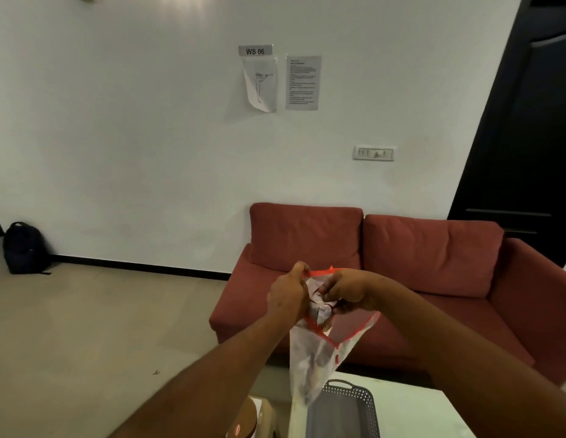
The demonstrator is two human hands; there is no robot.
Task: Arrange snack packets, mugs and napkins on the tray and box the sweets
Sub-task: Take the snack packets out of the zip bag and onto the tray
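Pinching the red-edged mouth of the clear plastic bag [310, 358] between left hand [286, 295] and right hand [346, 289], both gripping the rim with curled fingers, held up in mid-air as if to part it. Just under the knuckles, inside the bag, something pale and crumpled, too blurred to name. Well below both hands, the grey perforated tray [365, 406] on a white table [417, 412], with nothing on its visible part. Probably an early stage: unpacking only. No packets, mugs, napkins or sweets box in sight, so seemingly all arranging and boxing left to do.
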